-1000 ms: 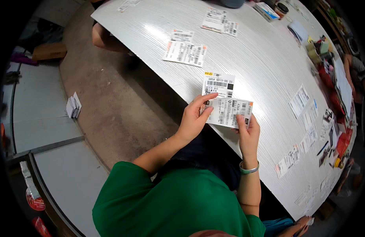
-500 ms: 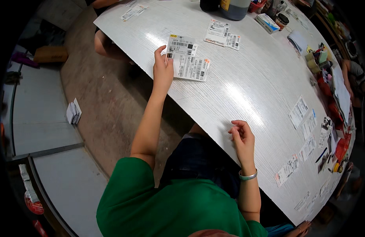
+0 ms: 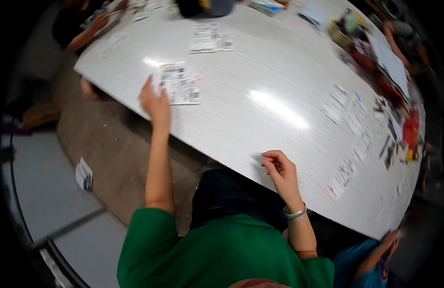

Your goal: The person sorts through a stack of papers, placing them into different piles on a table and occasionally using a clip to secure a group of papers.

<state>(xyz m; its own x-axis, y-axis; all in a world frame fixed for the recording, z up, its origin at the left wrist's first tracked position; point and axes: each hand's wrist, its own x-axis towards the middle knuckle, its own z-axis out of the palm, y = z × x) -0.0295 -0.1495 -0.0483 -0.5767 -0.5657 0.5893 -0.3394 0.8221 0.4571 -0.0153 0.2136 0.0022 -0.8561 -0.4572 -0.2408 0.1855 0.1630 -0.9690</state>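
My left hand (image 3: pixel 157 103) is at the table's near-left edge, closed on the left side of some white printed shipping labels (image 3: pixel 187 91). The labels overlap, and a small orange mark shows at one corner. Blur hides how many there are. Beyond them, another group of printed labels (image 3: pixel 204 39) lies on the white table (image 3: pixel 231 129). My right hand (image 3: pixel 281 174), with a silver bracelet (image 3: pixel 295 212) at the wrist, hovers by the near edge. Its fingers are loosely curled, the thumb is apart, and nothing shows in them.
To the right lie more labels (image 3: pixel 341 178) in a line. Papers, a red item (image 3: pixel 410 127) and small tools crowd the far-right edge. Dark containers (image 3: pixel 217 6) stand at the back. Another person's hand (image 3: pixel 99 21) is at the far left, and a person in blue (image 3: pixel 361 261) sits lower right.
The whole view has turned, so the table and its contents sit further left and higher. My left hand still holds the labels; my right hand stays loosely curled near the edge.
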